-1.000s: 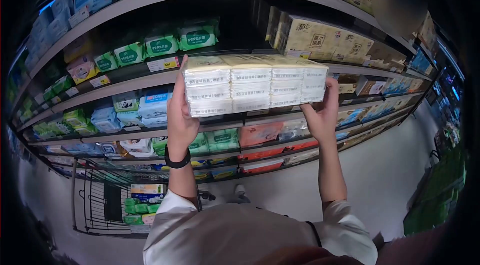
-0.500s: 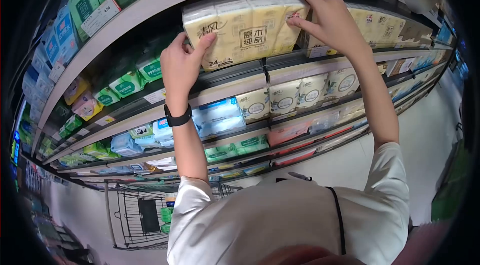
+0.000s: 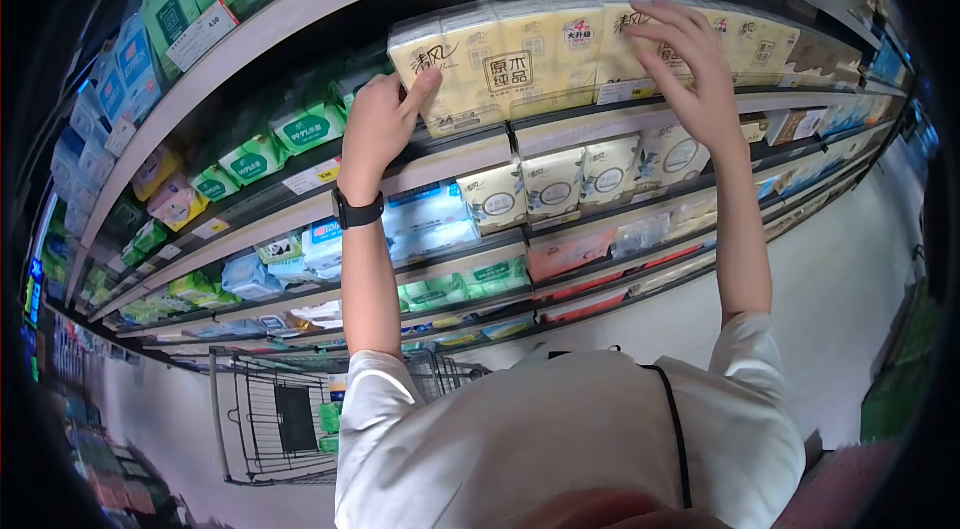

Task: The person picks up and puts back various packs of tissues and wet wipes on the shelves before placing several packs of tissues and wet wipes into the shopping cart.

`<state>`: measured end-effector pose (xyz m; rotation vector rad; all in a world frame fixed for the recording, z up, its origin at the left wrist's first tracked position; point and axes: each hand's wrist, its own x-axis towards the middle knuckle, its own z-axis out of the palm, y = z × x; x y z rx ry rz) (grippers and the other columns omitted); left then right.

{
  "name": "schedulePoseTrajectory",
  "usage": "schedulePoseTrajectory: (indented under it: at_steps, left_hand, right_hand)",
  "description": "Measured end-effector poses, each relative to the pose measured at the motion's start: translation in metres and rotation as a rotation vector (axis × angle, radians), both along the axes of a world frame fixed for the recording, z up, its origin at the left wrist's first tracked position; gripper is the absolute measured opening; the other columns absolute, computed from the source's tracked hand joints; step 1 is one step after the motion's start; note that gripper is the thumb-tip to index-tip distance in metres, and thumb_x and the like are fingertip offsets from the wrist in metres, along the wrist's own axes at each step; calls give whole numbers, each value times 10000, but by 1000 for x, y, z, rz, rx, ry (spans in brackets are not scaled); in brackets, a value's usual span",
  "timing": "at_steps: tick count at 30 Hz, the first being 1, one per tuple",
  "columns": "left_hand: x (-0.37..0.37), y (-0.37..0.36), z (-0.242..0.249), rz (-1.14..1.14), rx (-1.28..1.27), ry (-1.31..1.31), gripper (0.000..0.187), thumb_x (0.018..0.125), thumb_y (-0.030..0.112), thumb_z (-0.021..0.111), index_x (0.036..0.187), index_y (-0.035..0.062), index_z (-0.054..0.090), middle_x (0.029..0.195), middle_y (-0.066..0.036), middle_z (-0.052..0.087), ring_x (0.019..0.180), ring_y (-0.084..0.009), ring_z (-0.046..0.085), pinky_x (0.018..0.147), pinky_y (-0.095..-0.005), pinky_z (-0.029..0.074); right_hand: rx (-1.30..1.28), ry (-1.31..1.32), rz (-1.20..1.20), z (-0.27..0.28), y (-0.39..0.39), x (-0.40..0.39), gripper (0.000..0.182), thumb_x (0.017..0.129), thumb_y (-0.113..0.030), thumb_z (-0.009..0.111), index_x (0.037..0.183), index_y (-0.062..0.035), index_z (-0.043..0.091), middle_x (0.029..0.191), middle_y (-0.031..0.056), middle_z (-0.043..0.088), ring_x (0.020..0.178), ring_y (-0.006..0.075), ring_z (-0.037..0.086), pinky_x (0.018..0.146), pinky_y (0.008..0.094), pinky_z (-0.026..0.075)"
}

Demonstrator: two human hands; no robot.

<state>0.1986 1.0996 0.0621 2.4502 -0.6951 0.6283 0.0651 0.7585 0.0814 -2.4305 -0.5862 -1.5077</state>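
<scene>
A wide pale-yellow pack of tissues (image 3: 508,72) stands on the upper shelf, its printed front facing me. My left hand (image 3: 383,124), with a black watch (image 3: 358,209) on the wrist, is at the pack's left end. Its thumb presses on the front face and the other fingers are bent by the side edge. My right hand (image 3: 690,74) is over the front of the neighbouring yellow tissue pack (image 3: 617,39), fingers spread and partly covering its print, holding nothing.
Green wipes packs (image 3: 305,129) sit left of the yellow row. A price tag (image 3: 626,91) is on the shelf edge under it. Lower shelves hold cream packs (image 3: 552,184) and blue packs (image 3: 430,219). A wire shopping cart (image 3: 270,429) with green items stands at lower left.
The tissue pack has gone from tilted and raised to sitting in line with its neighbours on the shelf. My right hand has let go of its right end and moved right.
</scene>
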Motion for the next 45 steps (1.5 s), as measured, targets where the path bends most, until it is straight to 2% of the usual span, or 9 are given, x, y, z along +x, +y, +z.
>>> schedulePoseTrajectory:
  at_steps: [6, 11, 14, 18, 24, 28, 32, 38, 45]
  left_hand:
    - [-76, 18, -60, -81, -212, -446, 472, 929, 166, 657, 1363, 17, 543, 1242, -176, 632, 1136, -332, 573, 980, -406, 450]
    - [-202, 39, -259, 247, -483, -111, 134, 934, 83, 590, 1023, -15, 607, 947, -153, 635, 899, -323, 581, 827, -405, 464]
    - [-322, 62, -445, 317, -456, 530, 385, 924, 135, 636, 1255, 3, 491, 1041, -214, 631, 949, -358, 642, 840, -431, 501]
    - [-550, 121, -615, 143, 398, 1304, 865, 839, 281, 741, 1487, 18, 232, 1216, -330, 571, 1163, -454, 567, 958, -524, 462]
    - [-741, 204, -643, 534, -123, 2036, 736, 902, 282, 666, 1464, 62, 244, 1219, -289, 587, 997, -406, 639, 748, -553, 529]
    - [-752, 235, -641, 866, -383, 1900, 650, 943, 282, 615, 1448, 92, 252, 1221, -262, 598, 887, -373, 687, 608, -572, 574]
    - [-683, 248, -638, 826, -348, 1220, 610, 901, 284, 620, 1416, 112, 341, 738, -161, 651, 705, -275, 667, 650, -416, 536]
    - [-642, 262, -536, 492, -923, 950, 555, 926, 233, 596, 1424, 116, 380, 1040, -230, 690, 952, -297, 691, 821, -385, 532]
    - [-791, 427, -559, 906, -422, 1185, 508, 922, 243, 603, 1380, 91, 445, 999, -253, 701, 983, -409, 678, 858, -453, 525]
  right_hand:
    - [578, 417, -182, -212, -101, -101, 215, 982, -152, 587, 1123, -19, 680, 1105, 125, 680, 1039, 274, 627, 917, 337, 467]
    - [554, 1012, -482, -565, -208, -303, 193, 950, -158, 570, 1046, -35, 684, 782, 140, 673, 718, 250, 655, 669, 373, 518]
    - [1653, 1906, -404, -773, -218, -497, 222, 981, -265, 535, 1111, -152, 673, 888, 74, 693, 825, 216, 682, 673, 400, 553]
    - [1470, 2185, -773, -714, -159, -625, 242, 968, -256, 534, 1125, -135, 671, 916, 83, 696, 840, 218, 681, 706, 391, 550]
    - [1333, 2263, -488, -728, -100, -616, 276, 948, -243, 532, 1147, -109, 668, 957, 95, 701, 862, 220, 680, 756, 377, 546]
    - [1361, 2151, -269, -764, -106, -542, 299, 935, -234, 531, 1161, -93, 666, 984, 104, 705, 877, 222, 680, 789, 368, 544]
    - [1225, 1945, -121, -681, -65, -390, 310, 939, -269, 510, 1143, -93, 664, 949, 82, 705, 846, 191, 671, 789, 371, 548]
    - [878, 2011, -31, -641, 64, -266, 296, 921, -278, 540, 1110, -93, 673, 915, 76, 695, 832, 188, 657, 774, 382, 518]
    - [564, 1902, 115, -674, 290, -285, 243, 939, -230, 517, 966, -68, 696, 774, 56, 682, 707, 160, 648, 641, 317, 512]
